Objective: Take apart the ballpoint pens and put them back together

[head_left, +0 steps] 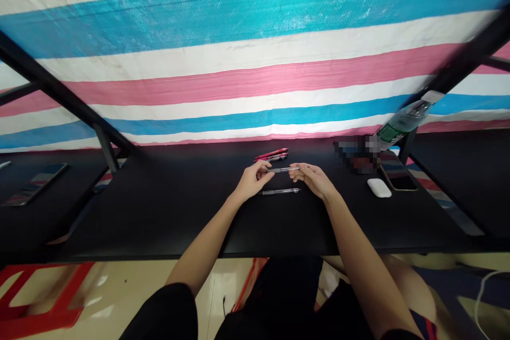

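Observation:
Between my two hands a clear pen (283, 170) is held level, a little above the black table. My left hand (254, 177) pinches its left end with thumb and fingers. On the other end, my right hand (313, 176) has its fingers closed. Nearer to me lies a second clear pen (281, 192) with a dark grip, flat on the table below the held one. Just beyond my left hand are a red pen (274, 153) and another pen with a red part (278, 158), close together. My fingers hide both tips of the held pen.
On the right of the black table (167, 212) are a white earphone case (379, 187), a phone (399, 172) and a tilted plastic bottle (410, 119). Another phone (37, 183) lies on the left neighbouring table. A striped sheet (247, 85) hangs behind, between black metal posts.

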`<state>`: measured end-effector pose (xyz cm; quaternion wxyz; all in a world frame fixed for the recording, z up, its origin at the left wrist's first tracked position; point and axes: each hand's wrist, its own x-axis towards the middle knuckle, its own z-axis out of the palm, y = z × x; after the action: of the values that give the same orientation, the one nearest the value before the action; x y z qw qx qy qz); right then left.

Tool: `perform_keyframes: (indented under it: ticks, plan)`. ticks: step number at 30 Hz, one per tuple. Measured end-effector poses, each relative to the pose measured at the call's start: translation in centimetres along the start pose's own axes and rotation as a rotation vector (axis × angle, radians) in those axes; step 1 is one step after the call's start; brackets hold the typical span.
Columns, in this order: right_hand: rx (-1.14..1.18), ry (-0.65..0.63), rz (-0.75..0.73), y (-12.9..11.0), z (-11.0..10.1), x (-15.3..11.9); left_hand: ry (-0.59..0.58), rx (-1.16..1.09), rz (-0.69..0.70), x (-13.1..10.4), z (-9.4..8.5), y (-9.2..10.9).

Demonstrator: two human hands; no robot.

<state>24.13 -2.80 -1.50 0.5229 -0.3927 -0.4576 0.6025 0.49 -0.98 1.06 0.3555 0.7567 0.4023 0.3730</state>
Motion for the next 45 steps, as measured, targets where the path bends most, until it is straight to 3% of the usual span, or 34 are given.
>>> perform_keyframes:
  ticks: [26,33,45]
  plan:
    - [-0.015,-0.02,-0.021,-0.4,0.2,-0.2,-0.024,-0.013,-0.104,0.0,0.0,-0.2]
    - [0.021,-0.014,-0.023,-0.5,0.2,-0.2,-0.024,-0.116,-0.085,0.0,0.1,-0.2]
    - [0.051,0.228,-0.169,0.2,-1.7,1.0,0.177,-0.227,-0.241,0.6,-0.2,-1.0]
